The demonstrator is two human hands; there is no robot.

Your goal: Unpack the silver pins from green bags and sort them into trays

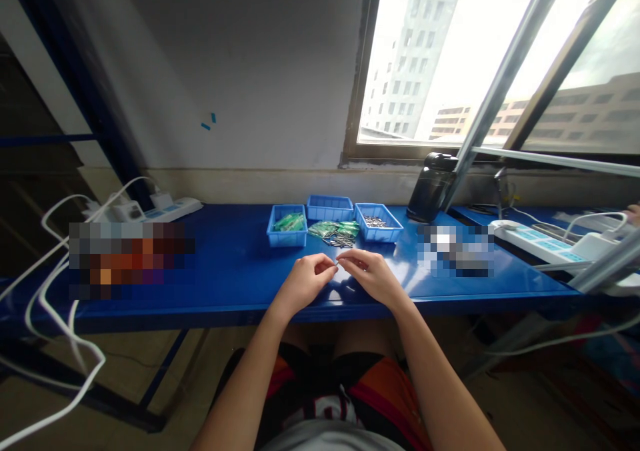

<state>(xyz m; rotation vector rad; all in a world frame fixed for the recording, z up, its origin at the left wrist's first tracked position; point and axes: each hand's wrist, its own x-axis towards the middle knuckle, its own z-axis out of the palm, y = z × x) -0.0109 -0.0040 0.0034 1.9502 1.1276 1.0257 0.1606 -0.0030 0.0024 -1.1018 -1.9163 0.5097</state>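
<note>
Because the slim piece is tiny, steadiness governs

Left hand and right hand pinch it over the blue table — just short of loose metal pieces. Light, level pressure advised; its finer detail unreadable.

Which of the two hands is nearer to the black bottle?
Right. The right hand is left of the bottle, closer to the person; the left hand is farther left.
</note>
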